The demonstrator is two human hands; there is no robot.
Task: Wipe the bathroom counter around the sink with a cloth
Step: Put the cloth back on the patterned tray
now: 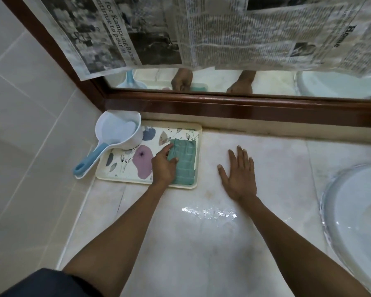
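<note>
Your two forearms reach over the pale counter (201, 243). Your left hand (164, 166) pinches one green cloth (184, 159) lying on one floral tray (124, 168); your right hand (239, 174) lies flat, fingers spread, beside one sink (351, 211).

Cloth (184, 160) on tray (124, 176) (sink (351, 211) far right).

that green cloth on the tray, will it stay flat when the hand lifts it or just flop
The green cloth looks like soft woven fabric folded flat on the tray, so it will probably droop and unfold when lifted. It looks thin, so likely light. The left hand rests on its edge; pushing would probably bunch it rather than slide it whole.
</note>
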